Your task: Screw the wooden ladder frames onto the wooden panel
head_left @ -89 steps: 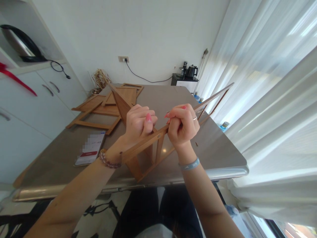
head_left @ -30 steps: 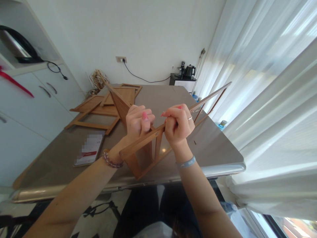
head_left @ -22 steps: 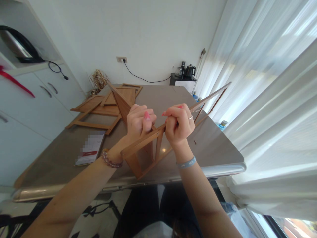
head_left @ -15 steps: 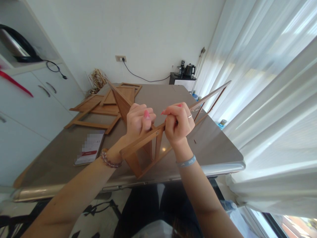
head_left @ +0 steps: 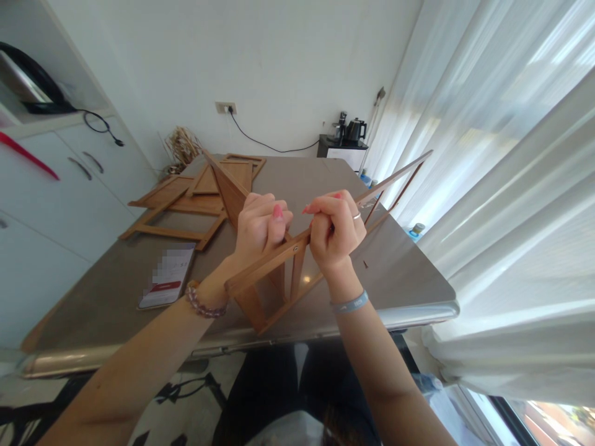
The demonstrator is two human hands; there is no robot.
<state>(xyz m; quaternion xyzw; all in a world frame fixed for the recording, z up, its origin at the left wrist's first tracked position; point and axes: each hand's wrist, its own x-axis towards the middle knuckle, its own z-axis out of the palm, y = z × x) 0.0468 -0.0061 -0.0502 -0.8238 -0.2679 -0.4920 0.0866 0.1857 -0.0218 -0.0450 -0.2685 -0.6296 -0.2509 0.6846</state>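
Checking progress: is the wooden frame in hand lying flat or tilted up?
Tilted up: left hand and right hand grip the slanting frame.

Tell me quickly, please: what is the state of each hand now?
Left hand: closed, gripping the wooden frame.
Right hand: closed in a fist around the top rail of that frame.

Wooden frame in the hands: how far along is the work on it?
Done: the wooden frame already has rails and crosspieces joined. In hand: the left hand and right hand both grip its upper rail, fists closed. Left: several flat wooden panels lie loose on the table beyond it, unattached.
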